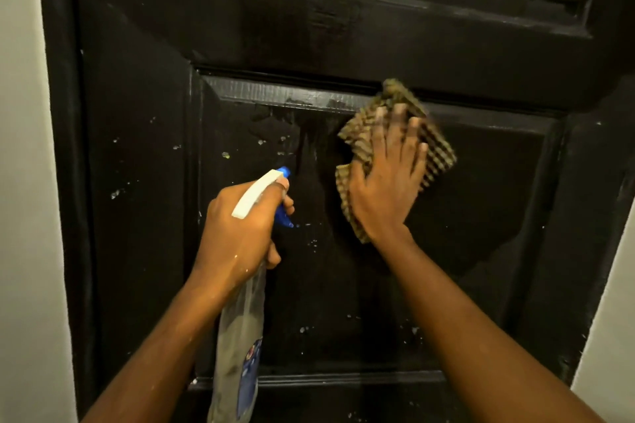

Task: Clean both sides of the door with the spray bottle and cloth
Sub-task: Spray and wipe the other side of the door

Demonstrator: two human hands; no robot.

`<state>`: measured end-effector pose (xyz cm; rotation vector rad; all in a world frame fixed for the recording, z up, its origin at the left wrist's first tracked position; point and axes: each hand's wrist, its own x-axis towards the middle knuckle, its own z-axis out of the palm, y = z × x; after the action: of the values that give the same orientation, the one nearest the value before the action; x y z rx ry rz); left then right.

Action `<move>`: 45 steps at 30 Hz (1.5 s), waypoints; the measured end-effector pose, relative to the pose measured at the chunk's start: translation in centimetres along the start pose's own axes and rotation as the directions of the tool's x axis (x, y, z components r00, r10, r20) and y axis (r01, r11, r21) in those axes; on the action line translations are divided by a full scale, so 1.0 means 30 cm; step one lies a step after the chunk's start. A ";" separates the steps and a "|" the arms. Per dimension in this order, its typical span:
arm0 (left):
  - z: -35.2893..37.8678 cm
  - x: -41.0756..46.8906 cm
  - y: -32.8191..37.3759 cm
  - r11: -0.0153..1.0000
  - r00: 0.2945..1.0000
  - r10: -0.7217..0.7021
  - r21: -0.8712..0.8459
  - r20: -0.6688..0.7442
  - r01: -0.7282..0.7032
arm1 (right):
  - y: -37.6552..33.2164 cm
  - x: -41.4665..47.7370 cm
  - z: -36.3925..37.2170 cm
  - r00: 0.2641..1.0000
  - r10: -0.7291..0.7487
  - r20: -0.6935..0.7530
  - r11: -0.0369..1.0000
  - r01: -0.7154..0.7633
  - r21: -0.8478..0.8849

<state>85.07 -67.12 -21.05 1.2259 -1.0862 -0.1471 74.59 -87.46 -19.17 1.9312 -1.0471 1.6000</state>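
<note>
A black panelled door (446, 285) fills the view, closed in its frame, with pale specks and wet streaks on its lower panel. My left hand (237, 233) grips a clear spray bottle (240, 336) by the neck, its white and blue nozzle pointing at the panel, one finger at the blue trigger. My right hand (388, 182) lies flat with fingers spread, pressing a brown checked cloth (436, 151) against the upper part of the lower panel. The cloth looks blurred from motion.
A pale wall (24, 216) borders the black door frame on the left, and another strip of wall (611, 336) shows at the lower right. A raised horizontal rail (343, 31) crosses the door above the cloth.
</note>
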 end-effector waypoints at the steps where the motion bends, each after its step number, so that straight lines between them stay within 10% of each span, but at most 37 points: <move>1: -0.009 0.002 -0.002 1.000 1.000 0.003 0.010 -0.001 -0.003 | -0.026 -0.027 0.012 0.990 -0.137 0.026 0.990 0.138 -0.018; 6: -0.034 0.005 -0.019 0.999 0.999 -0.039 0.028 0.018 0.039 | 0.081 -0.225 0.057 0.866 -0.489 0.102 0.868 0.495 -0.037; 11: -0.050 -0.004 -0.040 0.992 0.993 -0.120 0.028 -0.002 0.120 | 0.216 -0.228 0.031 0.999 -0.043 0.008 0.999 0.043 0.022; 16: -0.090 -0.014 -0.054 0.988 0.987 -0.154 0.007 -0.034 0.155 | -0.009 -0.075 0.003 0.970 0.241 -0.012 0.968 -0.240 0.074; 22: -0.203 -0.028 -0.079 0.997 0.988 -0.052 0.050 -0.143 0.060 | -0.330 -0.013 0.032 0.982 -0.189 0.018 0.982 0.188 0.020; 28: -0.274 -0.039 -0.086 0.996 0.984 0.015 0.089 -0.179 0.001 | -0.280 -0.223 0.095 0.771 -0.631 0.085 0.774 0.633 0.013; 37: -0.297 -0.031 -0.054 0.999 0.987 0.032 0.039 -0.160 -0.026 | -0.264 -0.020 0.038 0.985 -0.171 -0.027 0.985 0.171 0.005; 45: -0.338 -0.057 -0.074 0.998 0.987 0.043 0.055 -0.157 -0.035 | -0.484 -0.051 0.081 0.839 -0.544 0.035 0.839 0.544 -0.007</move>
<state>92.56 -60.06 -23.19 1.2404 -0.9807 0.0088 87.19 -79.69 -19.19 2.0066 -0.4432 1.2290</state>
